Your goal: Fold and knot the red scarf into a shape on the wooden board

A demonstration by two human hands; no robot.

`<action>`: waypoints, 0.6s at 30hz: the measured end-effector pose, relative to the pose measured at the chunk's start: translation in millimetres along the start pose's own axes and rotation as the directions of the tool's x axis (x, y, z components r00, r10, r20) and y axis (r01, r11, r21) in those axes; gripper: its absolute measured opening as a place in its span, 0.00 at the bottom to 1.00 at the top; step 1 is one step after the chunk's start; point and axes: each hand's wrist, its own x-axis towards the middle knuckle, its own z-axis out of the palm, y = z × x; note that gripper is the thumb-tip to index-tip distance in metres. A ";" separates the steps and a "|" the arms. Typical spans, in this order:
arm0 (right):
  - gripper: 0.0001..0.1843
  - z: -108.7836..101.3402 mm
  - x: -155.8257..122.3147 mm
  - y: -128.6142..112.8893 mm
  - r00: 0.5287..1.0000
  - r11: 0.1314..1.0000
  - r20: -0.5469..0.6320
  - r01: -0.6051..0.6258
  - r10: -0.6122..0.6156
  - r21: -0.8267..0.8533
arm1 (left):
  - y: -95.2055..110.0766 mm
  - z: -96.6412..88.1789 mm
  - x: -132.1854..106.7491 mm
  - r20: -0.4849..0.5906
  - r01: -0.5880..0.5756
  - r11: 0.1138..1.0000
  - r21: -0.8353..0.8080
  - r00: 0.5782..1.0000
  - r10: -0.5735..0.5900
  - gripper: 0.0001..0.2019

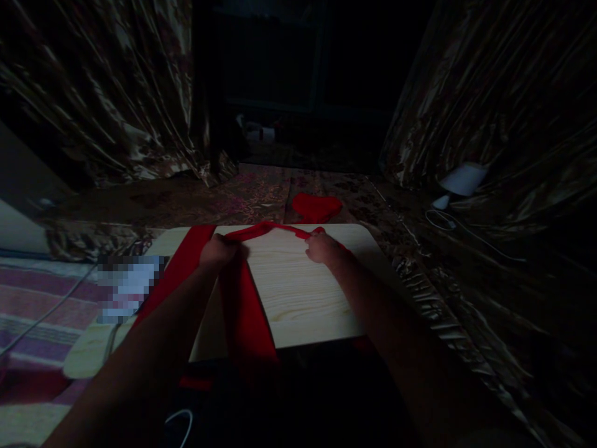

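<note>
A long red cloth strip (247, 305) lies across a pale wooden table (308, 298), with lengths running down its left half and over the near edge. My left hand (218, 251) is closed around the cloth near the table's far left. Toward the far middle, my right hand (323, 246) also grips it, its fingers pinched together. Between both hands the cloth forms a narrow, slightly arched band above the far edge. My fingertips are partly hidden by the dim light.
Beyond the far edge sits a bunched red piece (317, 207). A blurred-out device (130, 289) lies at the table's left, beside a striped bedspread (41, 305). A small white lamp (465, 179) with a cord stands at right. Patterned curtains (135, 81) hang behind.
</note>
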 end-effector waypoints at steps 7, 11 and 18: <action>0.20 7.5 2.2 -6.0 0.999 0.999 -0.011 0.030 -0.030 -0.014 | -7.5 6.4 11.9 0.032 -0.097 0.919 0.382 0.995 0.091 0.24; 0.22 8.5 -6.7 -17.2 0.999 1.000 -0.047 -0.026 0.027 0.015 | -11.8 0.9 16.9 -0.045 0.039 0.941 0.337 0.999 -0.025 0.15; 0.09 16.3 -40.0 -92.8 1.000 0.891 -0.021 0.007 0.002 0.455 | -22.8 -3.9 16.9 -0.053 0.181 0.975 -0.130 0.981 -0.189 0.05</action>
